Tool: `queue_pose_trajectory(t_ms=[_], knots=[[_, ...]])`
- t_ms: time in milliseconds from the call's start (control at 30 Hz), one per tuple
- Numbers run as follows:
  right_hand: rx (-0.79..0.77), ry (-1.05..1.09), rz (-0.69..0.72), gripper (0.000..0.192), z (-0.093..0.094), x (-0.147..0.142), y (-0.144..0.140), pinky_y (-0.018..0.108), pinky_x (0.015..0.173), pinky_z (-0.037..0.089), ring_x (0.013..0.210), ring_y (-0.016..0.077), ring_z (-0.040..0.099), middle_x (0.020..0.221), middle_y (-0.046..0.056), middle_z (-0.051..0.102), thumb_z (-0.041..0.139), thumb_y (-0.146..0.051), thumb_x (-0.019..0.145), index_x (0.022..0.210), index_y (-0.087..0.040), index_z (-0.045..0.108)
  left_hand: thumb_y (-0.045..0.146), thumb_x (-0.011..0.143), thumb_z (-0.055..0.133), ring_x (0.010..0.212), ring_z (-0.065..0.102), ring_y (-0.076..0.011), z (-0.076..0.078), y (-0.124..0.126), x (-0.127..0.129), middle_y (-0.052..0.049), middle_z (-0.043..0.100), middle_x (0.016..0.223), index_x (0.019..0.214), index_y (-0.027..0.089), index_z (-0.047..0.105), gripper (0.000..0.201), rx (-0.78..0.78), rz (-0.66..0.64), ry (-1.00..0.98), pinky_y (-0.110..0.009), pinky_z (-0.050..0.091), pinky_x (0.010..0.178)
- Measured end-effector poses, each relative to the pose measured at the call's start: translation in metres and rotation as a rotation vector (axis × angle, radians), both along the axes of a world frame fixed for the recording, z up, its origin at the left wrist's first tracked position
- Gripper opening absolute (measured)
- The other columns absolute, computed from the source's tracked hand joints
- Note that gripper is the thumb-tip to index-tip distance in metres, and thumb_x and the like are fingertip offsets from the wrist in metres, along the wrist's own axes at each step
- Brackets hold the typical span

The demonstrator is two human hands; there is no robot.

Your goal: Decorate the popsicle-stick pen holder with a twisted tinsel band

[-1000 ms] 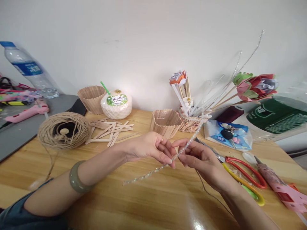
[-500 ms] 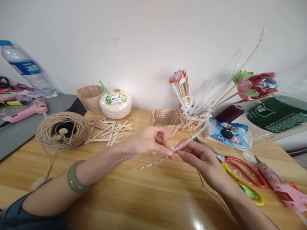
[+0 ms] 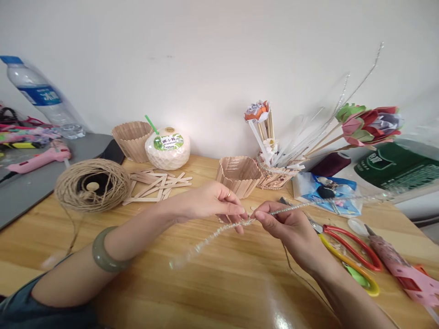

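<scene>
A thin silvery tinsel pipe cleaner (image 3: 219, 232) stretches between my two hands above the wooden table. My right hand (image 3: 286, 224) pinches it near its middle between thumb and index finger. Its long right part runs past the knuckles toward the right edge, blurred at the tip. My left hand (image 3: 219, 205), with a ring on one finger, has curled fingers closed around the stem just left of the right fingertips. The left end droops freely toward the lower left and is blurred.
Behind my hands stand a craft-stick basket (image 3: 239, 176) and a basket of paper flowers (image 3: 277, 177). Scissors (image 3: 353, 246) and a pink glue gun (image 3: 404, 274) lie at right. Twine (image 3: 92, 185), craft sticks (image 3: 161, 183) and a wrapped coconut (image 3: 168, 153) are left.
The pipe cleaner's right part has swung from pointing up to lying out to the right. Its left end has dropped lower. Both hands stay close together in nearly the same place.
</scene>
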State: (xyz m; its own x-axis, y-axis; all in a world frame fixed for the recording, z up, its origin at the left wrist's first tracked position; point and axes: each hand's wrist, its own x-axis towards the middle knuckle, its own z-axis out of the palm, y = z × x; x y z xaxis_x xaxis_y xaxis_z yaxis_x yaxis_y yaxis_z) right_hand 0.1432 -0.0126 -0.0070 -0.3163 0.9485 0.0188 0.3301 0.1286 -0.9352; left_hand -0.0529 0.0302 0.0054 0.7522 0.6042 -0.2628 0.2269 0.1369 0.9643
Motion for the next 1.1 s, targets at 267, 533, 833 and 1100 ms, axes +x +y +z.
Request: queue_pose_trajectory(t_ms=[267,533,833,1100], knots=[[0.074,-0.004,0.083,0.028,0.003,-0.002,-0.001,0.024,0.059,0.039,0.062,0.0128,0.053,0.064,0.0,0.058,0.052,-0.036,0.084,0.065,-0.017,0.061,0.03,0.08,0.057,0.073,0.059,-0.0106,-0.009,-0.003,0.006,-0.003,0.07,0.068,0.076,0.015,0.069,0.02,-0.191,-0.108,-0.061,-0.02,0.04,0.063],[0.07,-0.065,0.117,0.024,0.002,0.004,0.0,0.024,0.065,0.041,0.072,0.0136,0.054,0.076,0.0,0.06,0.049,-0.04,0.086,0.08,-0.02,0.062,0.022,0.065,0.072,0.063,0.059,-0.0093,-0.013,-0.002,0.008,0.002,0.068,0.06,0.066,0.015,0.062,0.011,-0.191,0.071,-0.127,-0.024,0.041,0.069],[0.059,-0.052,0.043,0.034,0.001,0.002,0.0,0.024,0.057,0.038,0.062,0.0127,0.049,0.066,0.001,0.056,0.053,-0.041,0.083,0.058,-0.018,0.06,0.019,0.052,0.08,0.057,0.056,-0.0077,-0.009,-0.003,0.007,0.004,0.063,0.058,0.062,0.015,0.059,0.024,-0.18,0.065,-0.051,-0.02,0.04,0.057],[0.048,-0.005,0.11,0.026,0.002,0.001,0.0,0.023,0.061,0.041,0.065,0.0122,0.054,0.068,0.0,0.06,0.052,-0.034,0.085,0.069,-0.017,0.063,0.05,0.08,0.052,0.061,0.061,-0.0126,-0.01,-0.003,0.003,-0.007,0.069,0.068,0.08,0.012,0.066,0.041,-0.336,-0.094,-0.125,-0.026,0.048,0.064]])
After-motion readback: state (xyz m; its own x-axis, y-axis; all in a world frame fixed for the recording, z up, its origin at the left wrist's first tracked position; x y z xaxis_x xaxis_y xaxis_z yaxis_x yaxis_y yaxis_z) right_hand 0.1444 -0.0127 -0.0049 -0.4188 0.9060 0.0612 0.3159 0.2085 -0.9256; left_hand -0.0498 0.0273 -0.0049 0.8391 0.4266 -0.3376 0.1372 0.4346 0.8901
